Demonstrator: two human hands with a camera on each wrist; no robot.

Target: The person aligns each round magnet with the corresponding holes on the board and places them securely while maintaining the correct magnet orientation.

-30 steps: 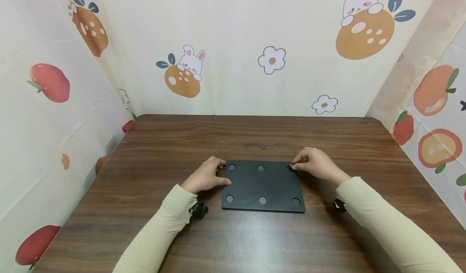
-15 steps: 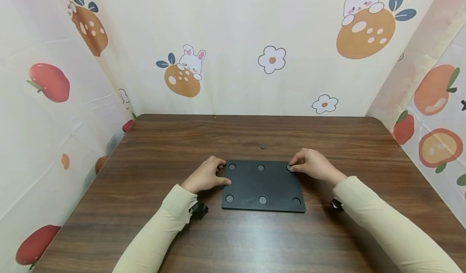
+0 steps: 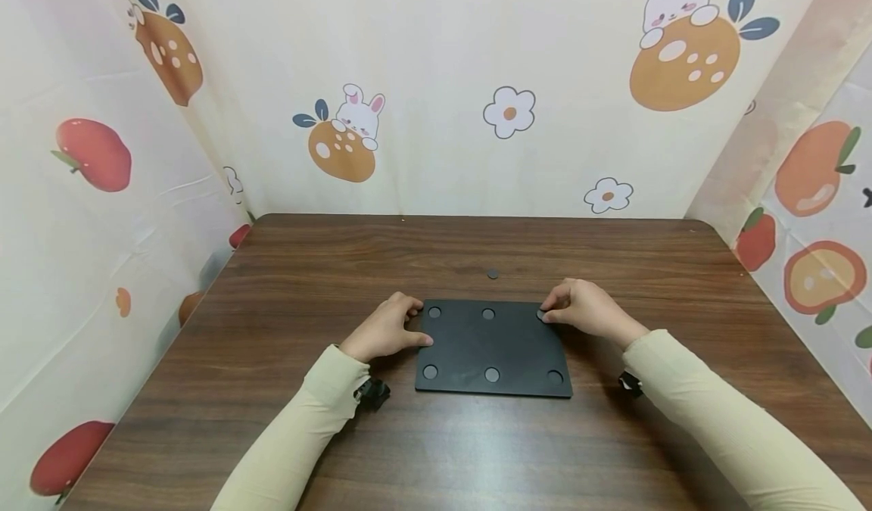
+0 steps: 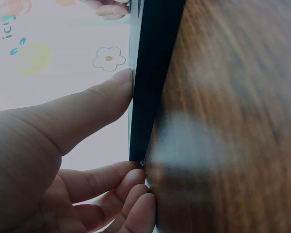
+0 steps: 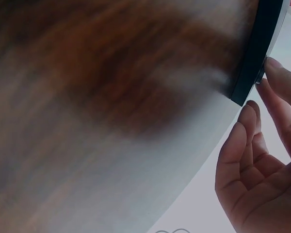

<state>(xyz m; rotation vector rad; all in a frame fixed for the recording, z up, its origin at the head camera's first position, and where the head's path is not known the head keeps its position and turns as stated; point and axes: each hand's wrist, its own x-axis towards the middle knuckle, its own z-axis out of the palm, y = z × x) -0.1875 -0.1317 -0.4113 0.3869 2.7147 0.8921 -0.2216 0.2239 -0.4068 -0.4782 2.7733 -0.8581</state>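
A flat black board point(image 3: 493, 344) with round recesses lies on the table. At its left edge is my left hand point(image 3: 387, 329), thumb on the top face and curled fingers against the side near the far corner. In the left wrist view the thumb point(image 4: 106, 92) presses the board's face. My right hand point(image 3: 589, 310) pinches a small dark disc point(image 3: 541, 315) between thumb and index finger at the far right corner, mostly covering the recess there. In the right wrist view the other fingers point(image 5: 233, 150) curl beside the board's corner.
Another small dark disc point(image 3: 493, 274) lies on the wooden table point(image 3: 341, 261) beyond the board. Patterned curtains point(image 3: 436, 148) with fruit and rabbits close off the back and both sides.
My right hand has shifted slightly left, and the disc it pinches now sits a little further in at the board's corner. The left hand and the board have stayed put.
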